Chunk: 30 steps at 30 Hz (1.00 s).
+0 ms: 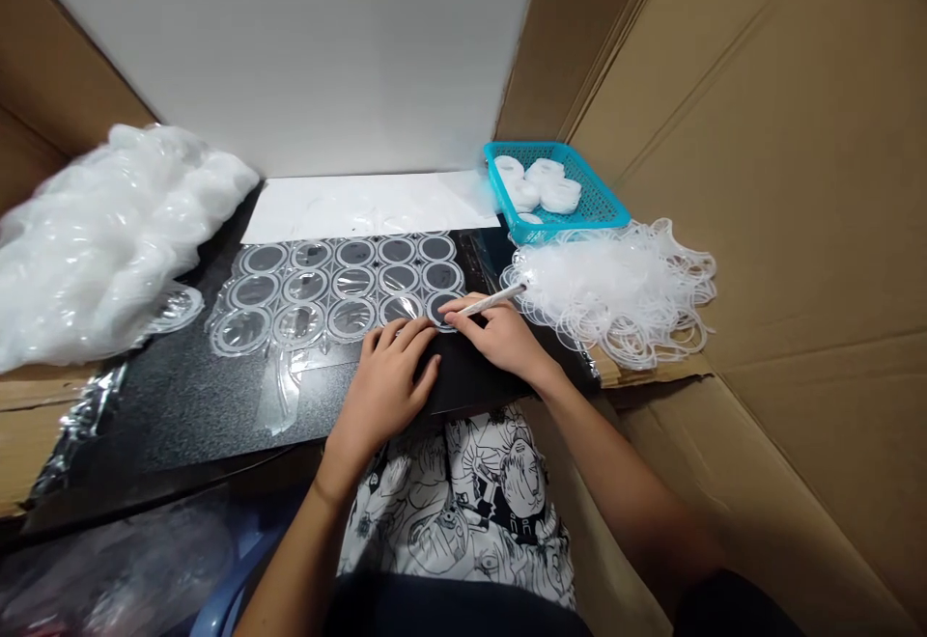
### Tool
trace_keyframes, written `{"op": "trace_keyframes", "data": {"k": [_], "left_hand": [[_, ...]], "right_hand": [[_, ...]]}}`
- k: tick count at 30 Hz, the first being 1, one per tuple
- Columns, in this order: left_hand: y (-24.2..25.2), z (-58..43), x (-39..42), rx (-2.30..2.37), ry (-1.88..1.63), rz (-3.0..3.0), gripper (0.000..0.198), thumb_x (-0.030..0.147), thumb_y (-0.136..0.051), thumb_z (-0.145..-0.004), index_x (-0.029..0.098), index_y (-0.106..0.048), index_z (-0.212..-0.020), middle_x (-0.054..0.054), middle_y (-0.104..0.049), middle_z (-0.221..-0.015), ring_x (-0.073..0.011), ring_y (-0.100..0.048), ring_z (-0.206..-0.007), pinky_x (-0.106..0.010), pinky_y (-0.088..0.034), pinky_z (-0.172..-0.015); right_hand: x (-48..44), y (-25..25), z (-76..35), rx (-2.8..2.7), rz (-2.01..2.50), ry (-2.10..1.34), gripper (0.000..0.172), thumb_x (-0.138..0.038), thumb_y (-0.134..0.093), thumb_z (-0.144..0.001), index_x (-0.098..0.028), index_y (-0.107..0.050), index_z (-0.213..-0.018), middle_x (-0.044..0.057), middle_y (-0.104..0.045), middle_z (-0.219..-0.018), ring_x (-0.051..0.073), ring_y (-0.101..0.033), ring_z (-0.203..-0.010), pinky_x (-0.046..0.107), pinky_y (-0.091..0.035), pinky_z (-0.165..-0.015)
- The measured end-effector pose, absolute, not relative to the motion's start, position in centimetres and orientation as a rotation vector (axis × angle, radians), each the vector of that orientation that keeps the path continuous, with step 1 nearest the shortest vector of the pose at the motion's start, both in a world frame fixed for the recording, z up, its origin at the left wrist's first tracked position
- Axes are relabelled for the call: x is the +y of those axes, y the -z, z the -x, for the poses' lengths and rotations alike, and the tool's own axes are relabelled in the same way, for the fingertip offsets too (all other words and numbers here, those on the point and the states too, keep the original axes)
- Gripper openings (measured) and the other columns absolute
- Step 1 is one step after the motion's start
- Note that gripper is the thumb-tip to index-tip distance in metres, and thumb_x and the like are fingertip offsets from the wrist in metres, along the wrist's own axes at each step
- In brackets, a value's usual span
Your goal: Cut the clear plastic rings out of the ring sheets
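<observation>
A clear plastic sheet with rows of white-edged rings (352,283) lies flat on the black work surface. My left hand (395,376) rests palm down at the sheet's near edge, fingers stretched out and slightly apart, holding nothing. In my right hand (499,333) is a slim white pen-shaped tool (489,302), pinched between thumb and fingers. Its tip end is at the ring in the sheet's near right corner; my fingers hide the very tip, so I cannot tell whether it touches.
A heap of white plastic ring scraps (615,280) lies to the right. Behind it stands a blue basket (601,195) with stacks of white discs (559,195). At left is a bulky clear bag of white pieces (123,232). White paper (362,203) lies behind the sheet; cardboard walls (782,164) enclose the right side.
</observation>
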<state>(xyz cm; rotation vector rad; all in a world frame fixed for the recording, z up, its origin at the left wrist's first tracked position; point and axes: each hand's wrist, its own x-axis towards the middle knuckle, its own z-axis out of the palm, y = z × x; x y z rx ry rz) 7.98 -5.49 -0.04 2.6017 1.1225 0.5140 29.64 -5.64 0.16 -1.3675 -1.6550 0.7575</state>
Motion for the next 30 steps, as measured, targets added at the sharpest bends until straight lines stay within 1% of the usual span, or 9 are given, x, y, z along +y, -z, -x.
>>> {"op": "trace_keyframes", "data": {"k": [3, 7, 16, 19, 21, 23, 27, 30], "left_hand": [[0.1, -8.0, -5.6, 1.129, -0.504, -2.612, 0.034, 0.031, -0.049, -0.107, 0.023, -0.059, -0.139, -0.007, -0.061, -0.150, -0.0302, -0.050, -0.137, -0.050, -0.038, -0.113], [0.1, -8.1, -5.6, 1.130, -0.497, -2.617, 0.035, 0.031, -0.049, -0.107, 0.024, -0.059, -0.139, -0.006, -0.060, -0.151, -0.0304, -0.050, -0.137, -0.050, -0.039, -0.113], [0.2, -8.3, -5.5, 1.136, -0.487, -2.656, 0.041, 0.032, -0.047, -0.107, 0.025, -0.056, -0.147, -0.007, -0.060, -0.151, -0.0319, -0.051, -0.136, -0.052, -0.039, -0.113], [0.1, -8.5, -5.6, 1.127, -0.456, -2.708, 0.044, 0.031, -0.045, -0.107, 0.024, -0.056, -0.149, -0.008, -0.059, -0.152, -0.0338, -0.051, -0.136, -0.054, -0.038, -0.112], [0.1, -8.6, -5.6, 1.115, -0.440, -2.743, 0.044, 0.029, -0.043, -0.108, 0.021, -0.056, -0.149, -0.009, -0.059, -0.153, -0.0343, -0.051, -0.136, -0.054, -0.038, -0.111], [0.2, -8.6, -5.6, 1.104, -0.436, -2.760, 0.044, 0.029, -0.041, -0.108, 0.019, -0.056, -0.148, -0.010, -0.060, -0.153, -0.0341, -0.051, -0.136, -0.054, -0.037, -0.111], [0.3, -8.5, -5.4, 1.081, -0.426, -2.753, 0.044, 0.029, -0.043, -0.107, 0.021, -0.056, -0.149, -0.010, -0.058, -0.155, -0.0341, -0.051, -0.137, -0.054, -0.036, -0.112], [0.3, -8.4, -5.3, 1.088, -0.425, -2.743, 0.042, 0.029, -0.043, -0.107, 0.022, -0.058, -0.146, -0.010, -0.059, -0.154, -0.0334, -0.052, -0.138, -0.053, -0.036, -0.111]], "right_hand": [[-5.5, -0.1, -29.6, -1.633, 1.392, -0.767, 0.014, -0.030, -0.068, -0.097, -0.023, -0.080, -0.098, 0.004, -0.081, -0.112, 0.022, -0.074, -0.109, 0.037, -0.053, -0.105], [-5.5, -0.1, -29.6, -1.598, 1.386, -0.734, 0.015, -0.032, -0.068, -0.096, -0.023, -0.080, -0.091, 0.004, -0.081, -0.105, 0.022, -0.075, -0.102, 0.038, -0.056, -0.100], [-5.6, 0.0, -29.3, -1.667, 1.422, -0.640, 0.015, -0.030, -0.067, -0.099, -0.025, -0.080, -0.093, 0.002, -0.081, -0.104, 0.022, -0.075, -0.102, 0.039, -0.055, -0.103], [-5.8, 0.3, -29.2, -1.786, 1.401, -0.563, 0.018, -0.030, -0.062, -0.103, -0.027, -0.080, -0.099, 0.002, -0.080, -0.109, 0.021, -0.073, -0.107, 0.040, -0.054, -0.104], [-6.1, 0.5, -29.1, -1.905, 1.368, -0.483, 0.023, -0.028, -0.055, -0.106, -0.027, -0.079, -0.108, 0.002, -0.079, -0.117, 0.021, -0.071, -0.113, 0.041, -0.054, -0.105], [-6.3, 0.6, -29.0, -2.021, 1.345, -0.384, 0.028, -0.025, -0.049, -0.108, -0.025, -0.076, -0.117, 0.004, -0.077, -0.126, 0.023, -0.069, -0.115, 0.043, -0.053, -0.105], [-6.3, 0.1, -28.8, -2.194, 1.409, -0.270, 0.032, -0.019, -0.049, -0.105, -0.018, -0.072, -0.128, 0.012, -0.074, -0.131, 0.029, -0.066, -0.112, 0.045, -0.054, -0.101], [-5.4, -0.4, -29.2, -2.177, 1.485, -0.218, 0.034, -0.016, -0.049, -0.104, -0.018, -0.071, -0.130, 0.013, -0.073, -0.132, 0.030, -0.065, -0.111, 0.046, -0.053, -0.099]]}}
